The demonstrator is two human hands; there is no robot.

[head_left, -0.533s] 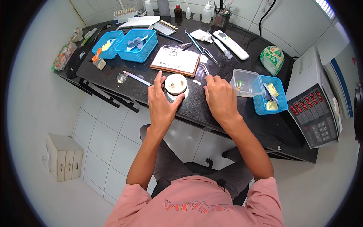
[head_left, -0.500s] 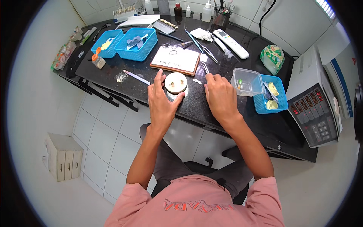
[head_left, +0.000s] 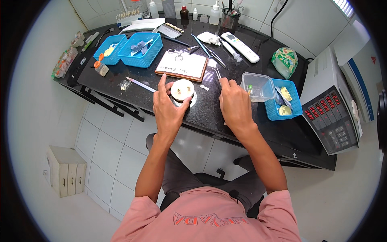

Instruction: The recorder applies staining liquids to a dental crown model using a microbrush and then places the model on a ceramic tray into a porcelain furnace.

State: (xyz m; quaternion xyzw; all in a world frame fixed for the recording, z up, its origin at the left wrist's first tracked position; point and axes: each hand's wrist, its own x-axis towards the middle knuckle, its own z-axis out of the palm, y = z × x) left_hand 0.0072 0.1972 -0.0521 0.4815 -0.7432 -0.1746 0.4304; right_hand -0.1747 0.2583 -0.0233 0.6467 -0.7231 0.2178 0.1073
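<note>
A round cream-white disc (head_left: 182, 89) with small brownish pieces on its top lies near the front edge of the black desktop. My left hand (head_left: 166, 107) is curved around its left and near sides, the thumb at the near right rim and the fingers along the left. In my right hand (head_left: 235, 101), closed, is a pair of metal tweezers (head_left: 218, 75) with its tips pointing away from me, beside the notepad and apart from the disc. A small white scrap (head_left: 204, 87) rests between the two hands.
Behind the disc lies a notepad (head_left: 182, 64) with scissors (head_left: 180, 53). Blue baskets (head_left: 147, 60) stand at the left, another blue basket (head_left: 296, 111) and a clear tub (head_left: 258, 94) at the right. A pen-like tool (head_left: 141, 84) lies left; a control unit (head_left: 332, 121) stands far right.
The whole view has shifted a little to the left. Against the desk, my right hand with the tweezers has moved slightly right; my left hand stays around the disc.
</note>
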